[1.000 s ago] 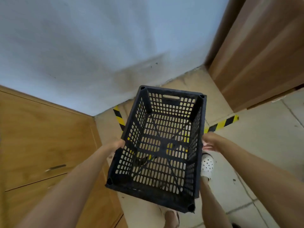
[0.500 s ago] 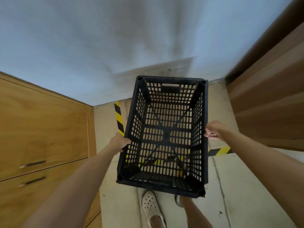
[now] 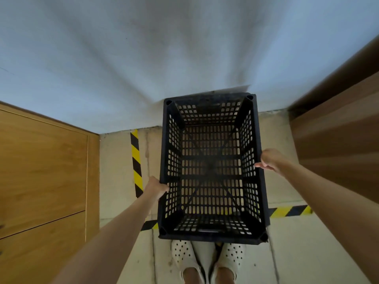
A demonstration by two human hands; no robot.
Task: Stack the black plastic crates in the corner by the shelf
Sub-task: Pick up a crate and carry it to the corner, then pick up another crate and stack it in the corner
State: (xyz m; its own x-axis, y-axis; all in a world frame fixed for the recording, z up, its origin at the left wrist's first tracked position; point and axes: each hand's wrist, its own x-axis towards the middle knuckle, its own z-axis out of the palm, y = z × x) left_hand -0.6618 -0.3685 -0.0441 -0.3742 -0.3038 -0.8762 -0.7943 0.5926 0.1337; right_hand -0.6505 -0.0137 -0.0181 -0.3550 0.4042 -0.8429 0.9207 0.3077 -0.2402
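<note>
A black plastic crate (image 3: 212,235) with perforated walls and floor hangs open-side up in front of me, above the pale floor. Its far end reaches the base of the white wall. My left hand (image 3: 156,188) grips the crate's left rim. My right hand (image 3: 270,159) grips the right rim. Through the holes in the bottom I see floor; whether the crate touches the floor I cannot tell. No other crate shows in the view.
A wooden cabinet (image 3: 43,171) stands at the left and a brown wooden shelf unit (image 3: 336,140) at the right. Yellow-black tape (image 3: 136,160) marks the floor in an L. My feet in white perforated shoes (image 3: 184,257) stand just behind the crate.
The crate has swung square to the wall and moved forward and down between cabinet and shelf. Both hands keep their hold on its sides. Both my feet now show side by side.
</note>
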